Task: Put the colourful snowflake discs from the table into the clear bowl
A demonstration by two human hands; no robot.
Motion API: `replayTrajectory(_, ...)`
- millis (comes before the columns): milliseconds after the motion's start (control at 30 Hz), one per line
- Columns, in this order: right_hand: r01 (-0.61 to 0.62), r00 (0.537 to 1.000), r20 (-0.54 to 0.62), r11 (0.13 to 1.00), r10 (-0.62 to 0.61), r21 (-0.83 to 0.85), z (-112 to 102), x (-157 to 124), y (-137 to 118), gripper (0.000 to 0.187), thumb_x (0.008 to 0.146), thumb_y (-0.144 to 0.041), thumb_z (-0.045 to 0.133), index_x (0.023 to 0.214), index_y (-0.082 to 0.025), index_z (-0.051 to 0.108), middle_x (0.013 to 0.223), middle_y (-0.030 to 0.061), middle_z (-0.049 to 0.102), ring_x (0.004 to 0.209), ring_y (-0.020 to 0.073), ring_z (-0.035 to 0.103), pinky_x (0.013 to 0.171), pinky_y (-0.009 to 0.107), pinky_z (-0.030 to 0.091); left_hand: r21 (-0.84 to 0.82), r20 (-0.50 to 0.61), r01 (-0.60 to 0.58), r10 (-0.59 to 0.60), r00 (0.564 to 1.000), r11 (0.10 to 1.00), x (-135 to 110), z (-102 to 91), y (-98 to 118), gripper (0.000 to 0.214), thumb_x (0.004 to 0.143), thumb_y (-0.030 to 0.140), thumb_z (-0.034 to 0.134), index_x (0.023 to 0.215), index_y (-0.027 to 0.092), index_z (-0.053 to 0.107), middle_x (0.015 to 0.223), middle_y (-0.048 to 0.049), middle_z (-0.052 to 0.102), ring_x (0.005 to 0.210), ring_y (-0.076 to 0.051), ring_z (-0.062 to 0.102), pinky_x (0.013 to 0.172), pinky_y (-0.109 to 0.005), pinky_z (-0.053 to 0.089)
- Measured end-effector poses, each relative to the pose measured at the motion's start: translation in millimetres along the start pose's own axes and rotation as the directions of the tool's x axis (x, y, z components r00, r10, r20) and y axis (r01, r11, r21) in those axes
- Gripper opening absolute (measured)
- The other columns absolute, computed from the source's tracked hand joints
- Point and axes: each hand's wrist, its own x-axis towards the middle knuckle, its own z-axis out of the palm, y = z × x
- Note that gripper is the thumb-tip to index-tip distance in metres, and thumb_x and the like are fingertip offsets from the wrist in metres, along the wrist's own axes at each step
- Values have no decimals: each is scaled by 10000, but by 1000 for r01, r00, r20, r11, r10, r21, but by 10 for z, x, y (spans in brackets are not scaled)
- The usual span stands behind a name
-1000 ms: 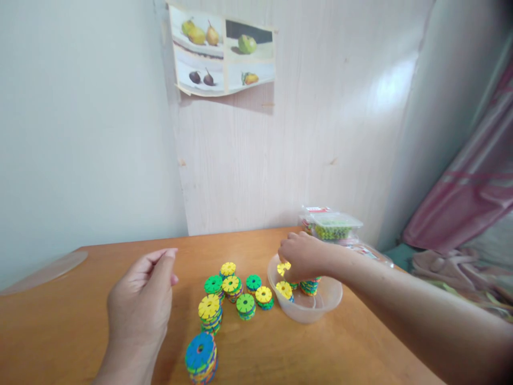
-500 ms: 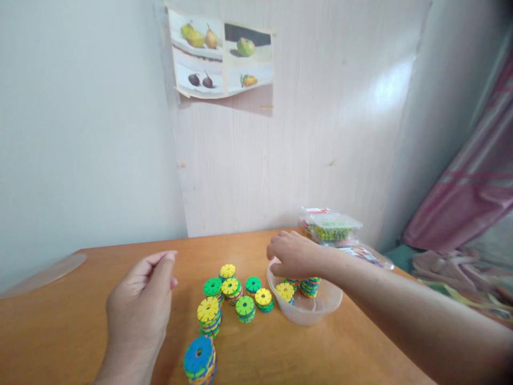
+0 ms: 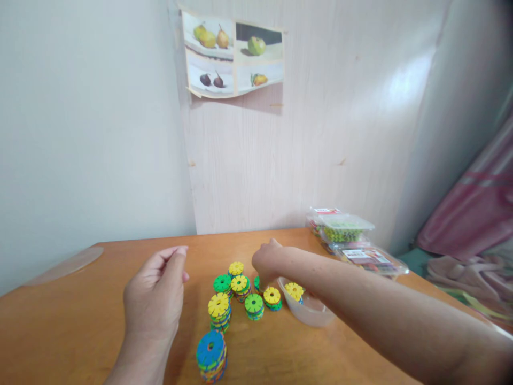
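My left hand (image 3: 155,291) hovers over the table at the left, fingers curled and thumb against the index finger; nothing shows in it. My right hand (image 3: 266,263) reaches down over a stack of green slotted plastic discs (image 3: 257,282), covering most of it. Its fingertips are largely hidden, so their grip does not show. Around it stand other disc stacks: a yellow-topped one (image 3: 272,295), a light green one (image 3: 254,304), another yellow-topped one (image 3: 240,284) and a blue-topped one (image 3: 210,347) nearest me. A clear plastic bowl (image 3: 308,315) holds a yellow-topped stack (image 3: 294,291), partly under my right forearm.
Clear packs, one with green fruit (image 3: 343,231) and a labelled one (image 3: 371,258), stand at the table's back right. A translucent lid (image 3: 66,266) lies at the left edge. Fruit pictures (image 3: 234,56) hang on the wall; a pink curtain (image 3: 467,198) is at the right.
My right hand has moved left from above the bowl to the green disc stack. My left hand keeps its curled pose. The view has turned slightly left.
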Motion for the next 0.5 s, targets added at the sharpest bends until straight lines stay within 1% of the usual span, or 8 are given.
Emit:
replayTrajectory(100, -8, 1000, 23, 1000, 7, 21, 8, 30, -45, 553, 603, -454, 797, 1037, -116, 738, 1040, 200, 720, 1043, 387, 629, 938, 572, 407, -5, -10, -11, 11, 1000, 1000, 12, 3, -19, 329, 788, 515, 630, 906, 218, 707, 554, 65, 560, 488, -94, 460, 453, -184, 350)
replayTrajectory(233, 7, 1000, 26, 1000, -7, 4, -5, -9, -38, 513, 662, -442, 742, 1063, -124, 730, 1050, 189, 719, 1026, 366, 644, 933, 562, 416, 4, -14, -12, 12, 1000, 1000, 8, -1, -6, 330, 781, 506, 635, 903, 208, 708, 541, 63, 555, 506, -102, 483, 477, -188, 369)
replayTrajectory(300, 8, 1000, -17, 1000, -8, 12, -30, -70, 9, 479, 692, -429, 701, 1077, -143, 724, 1081, 178, 713, 1018, 342, 648, 899, 521, 445, 1, -9, -3, 3, 1000, 1000, 1, -3, 7, 329, 779, 510, 635, 896, 211, 704, 543, 64, 554, 498, -99, 472, 464, -187, 356)
replayTrajectory(367, -1, 996, -90, 1000, 4, 28, -69, -169, 86, 448, 726, -417, 650, 1084, -155, 718, 1099, 169, 708, 1003, 320, 653, 848, 467, 473, 0, 0, 10, -10, 1000, 1000, -8, -4, 18, 325, 780, 516, 628, 876, 213, 698, 542, 67, 545, 476, -94, 444, 439, -186, 332)
replayTrajectory(433, -23, 987, -159, 999, 29, 45, -112, -306, 181, 439, 745, -416, 613, 1081, -153, 715, 1092, 169, 708, 987, 311, 657, 795, 421, 485, 7, 0, 20, -20, 1000, 1000, -14, -3, 27, 320, 781, 517, 624, 856, 214, 691, 544, 68, 537, 460, -88, 419, 423, -187, 312)
replayTrajectory(500, -57, 979, -195, 996, 68, 64, -139, -465, 282, 445, 747, -422, 601, 1080, -149, 711, 1070, 171, 711, 969, 312, 660, 762, 398, 484, 15, -5, 23, -23, 1000, 1000, -18, -1, 38, 314, 779, 512, 625, 850, 213, 687, 552, 67, 535, 453, -84, 406, 417, -188, 304)
